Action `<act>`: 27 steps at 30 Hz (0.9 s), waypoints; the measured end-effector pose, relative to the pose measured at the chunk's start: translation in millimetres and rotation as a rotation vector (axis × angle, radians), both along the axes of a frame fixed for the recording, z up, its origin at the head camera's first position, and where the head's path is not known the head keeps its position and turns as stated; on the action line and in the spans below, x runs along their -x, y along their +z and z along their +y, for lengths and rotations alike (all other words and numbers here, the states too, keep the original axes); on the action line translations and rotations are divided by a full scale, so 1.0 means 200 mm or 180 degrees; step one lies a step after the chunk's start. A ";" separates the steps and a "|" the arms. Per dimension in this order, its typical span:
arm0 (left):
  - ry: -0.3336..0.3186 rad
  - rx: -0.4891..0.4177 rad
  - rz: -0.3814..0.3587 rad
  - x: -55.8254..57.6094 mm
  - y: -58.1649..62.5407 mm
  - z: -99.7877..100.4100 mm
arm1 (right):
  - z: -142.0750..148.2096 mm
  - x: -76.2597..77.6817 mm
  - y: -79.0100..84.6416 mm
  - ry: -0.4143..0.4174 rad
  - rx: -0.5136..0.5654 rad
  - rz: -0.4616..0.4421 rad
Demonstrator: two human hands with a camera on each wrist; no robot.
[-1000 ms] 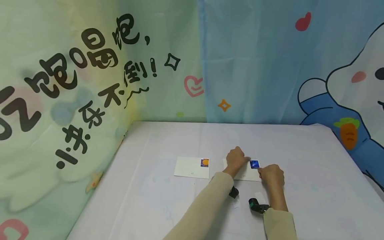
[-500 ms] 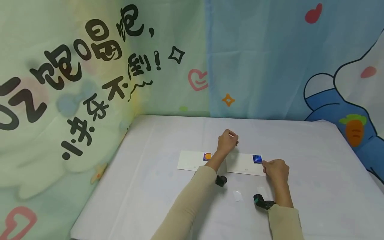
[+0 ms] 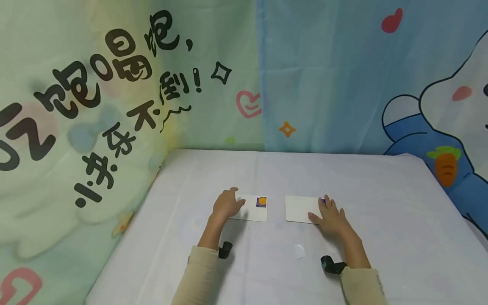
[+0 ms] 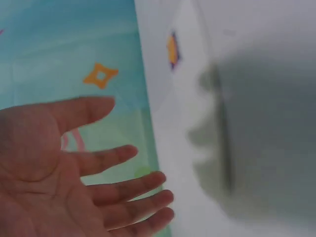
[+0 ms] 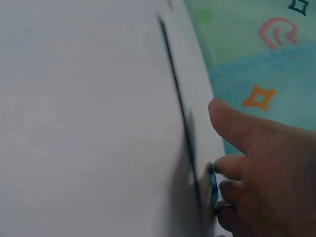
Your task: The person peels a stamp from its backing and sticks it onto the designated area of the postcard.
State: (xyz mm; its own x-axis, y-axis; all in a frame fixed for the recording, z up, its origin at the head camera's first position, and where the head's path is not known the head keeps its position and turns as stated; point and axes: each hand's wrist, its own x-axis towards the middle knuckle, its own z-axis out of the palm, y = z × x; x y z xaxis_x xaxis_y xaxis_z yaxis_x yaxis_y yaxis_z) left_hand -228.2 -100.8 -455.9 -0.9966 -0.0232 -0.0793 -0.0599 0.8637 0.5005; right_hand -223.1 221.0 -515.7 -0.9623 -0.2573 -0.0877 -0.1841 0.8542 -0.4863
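Two white envelopes lie side by side on the table. The left envelope bears a stamp with an orange disc at its top right. Over its left end hovers my left hand, fingers spread and holding nothing; the left wrist view shows the palm empty. On the right envelope, my right hand rests with extended fingers at the stamp corner. They cover most of the blue stamp, a sliver of which shows beside the fingertips in the right wrist view too.
A small clear film piece lies on the white tablecloth nearer me. Black wrist cameras are strapped below both hands. Printed curtains stand behind the table and along its left side.
My left hand has moved left and down from behind the envelopes, its curled fingers now spread. My right hand has gone from the right envelope's edge onto its stamp, fingers straightened.
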 end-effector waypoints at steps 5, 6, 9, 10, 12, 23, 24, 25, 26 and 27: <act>0.0026 -0.0029 -0.0239 -0.11 -0.08 -0.10 | -0.04 -0.04 0.01 0.0006 -0.0210 0.0039; 0.0010 -0.0040 -0.0245 -0.12 -0.09 -0.11 | -0.05 -0.04 0.02 -0.0005 -0.0190 0.0042; -0.0042 -0.0077 -0.0206 -0.14 -0.13 -0.12 | -0.04 -0.03 0.02 -0.0011 -0.0079 0.0032; -0.0051 -0.0085 -0.0187 -0.14 -0.13 -0.12 | -0.03 -0.02 0.02 -0.0003 -0.0027 0.0037; -0.0093 -0.0048 -0.0130 -0.15 -0.14 -0.12 | -0.02 -0.01 0.00 -0.0018 0.0100 0.0071; 0.0004 0.0392 0.0019 -0.20 -0.21 -0.08 | 0.05 0.00 0.07 -0.0447 0.0948 -0.0299; -0.0003 0.0451 -0.0024 -0.21 -0.22 -0.07 | 0.06 -0.01 0.08 -0.0460 0.0932 -0.0305; -0.0017 0.0534 -0.0067 -0.21 -0.23 -0.05 | 0.07 -0.02 0.08 -0.0475 0.0910 -0.0300; -0.0013 0.0572 -0.0097 -0.21 -0.24 -0.04 | 0.08 -0.03 0.09 -0.0493 0.0849 -0.0283; -0.0008 0.0613 -0.0110 -0.21 -0.25 -0.02 | 0.09 -0.04 0.10 -0.0513 0.0816 -0.0269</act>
State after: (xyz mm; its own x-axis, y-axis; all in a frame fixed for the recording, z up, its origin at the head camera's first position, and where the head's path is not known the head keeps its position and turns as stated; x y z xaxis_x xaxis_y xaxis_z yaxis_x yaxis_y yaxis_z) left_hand -187.1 -104.7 -505.4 -0.9934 -0.0387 -0.1077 -0.0718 0.9435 0.3235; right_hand -214.2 238.5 -496.4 -0.9846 -0.1261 -0.1211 -0.0060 0.7167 -0.6974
